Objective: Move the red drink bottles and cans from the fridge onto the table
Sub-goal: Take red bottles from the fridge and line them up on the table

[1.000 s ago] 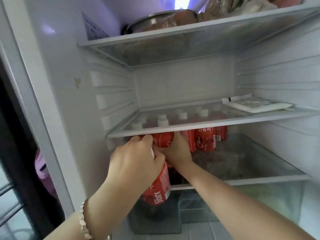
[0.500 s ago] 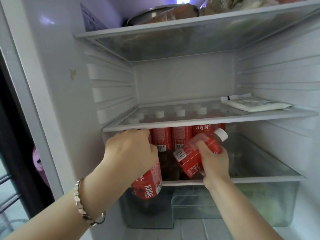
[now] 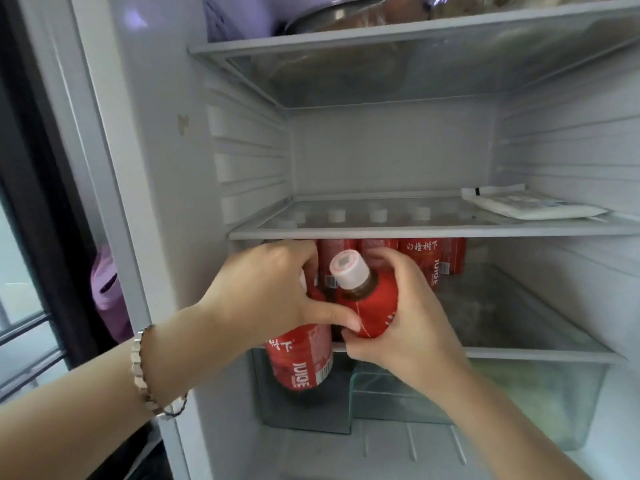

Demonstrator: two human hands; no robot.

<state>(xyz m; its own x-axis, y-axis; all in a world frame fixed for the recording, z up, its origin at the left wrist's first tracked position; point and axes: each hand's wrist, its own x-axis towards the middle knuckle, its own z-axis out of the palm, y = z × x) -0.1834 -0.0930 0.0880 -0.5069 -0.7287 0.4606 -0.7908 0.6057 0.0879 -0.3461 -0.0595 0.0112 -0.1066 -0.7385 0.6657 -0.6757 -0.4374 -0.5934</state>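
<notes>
The left hand (image 3: 270, 292) is curling its fingers round the upper part of a red plastic juice bottle with white lettering (image 3: 301, 358). That bottle is hanging below the hand, near the left side of the fridge opening, its lower half showing in front of the rim of the lower glass shelf (image 3: 519, 355). A pale beaded bracelet (image 3: 140, 368) is sitting on the left wrist.

Just right of it, the right hand (image 3: 408, 317) is gripping a second red juice bottle with a white screw cap (image 3: 370, 306) from below and from the right, tilting it so the cap is pointing near and upward. The left thumb is lying against this bottle's red shoulder, so the two hands are touching around it.

Farther in, a row of upright red juice bottles (image 3: 420, 258) is standing on the lower shelf, their white caps showing through the middle glass shelf (image 3: 415, 232) above them. A flat white packet (image 3: 530, 207) is lying on that middle shelf at the right. Below, a clear plastic crisper drawer (image 3: 536, 410) is sitting under the lower shelf. A round metal pot (image 3: 332, 15) is resting on the top shelf.
</notes>
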